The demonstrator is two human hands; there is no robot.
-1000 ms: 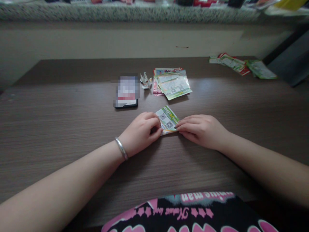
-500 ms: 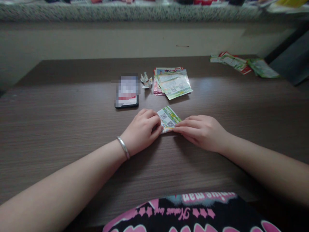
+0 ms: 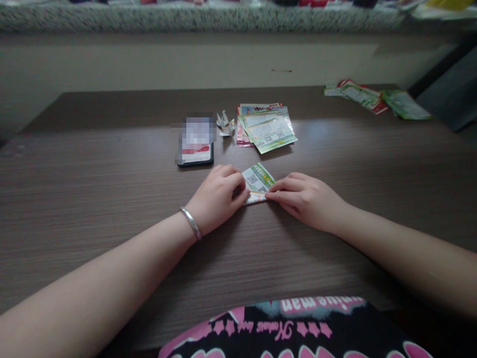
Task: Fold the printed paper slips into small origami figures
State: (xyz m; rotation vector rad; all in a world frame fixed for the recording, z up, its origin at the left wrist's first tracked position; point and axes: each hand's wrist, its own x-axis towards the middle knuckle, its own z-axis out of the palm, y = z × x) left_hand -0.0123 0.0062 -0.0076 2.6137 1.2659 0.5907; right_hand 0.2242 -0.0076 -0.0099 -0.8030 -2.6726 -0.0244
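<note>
Dark wood-grain table [image 3: 93,164] with phone, leaflets and a paper figure.
Black phone [image 3: 196,153] lying flat mid-table, screen blurred out. Just right of it a small folded paper figure [image 3: 224,124], standing, apart from the phone. Next right, a fanned stack of leaflets [image 3: 267,128], green-and-white one on top, red edges underneath. Well apart at the far right corner, more loose leaflets [image 3: 359,93], red and green, overlapping, and one green leaflet [image 3: 405,105] beside them. Pale wall [image 3: 186,59] behind the table, speckled stone ledge [image 3: 186,19] above. Dark slanted panel [image 3: 450,99] at right edge.

Prob. shop reception: granite counter [image 3: 186,20], desk [image 3: 112,174], flyer stacks [image 3: 268,128].
</note>
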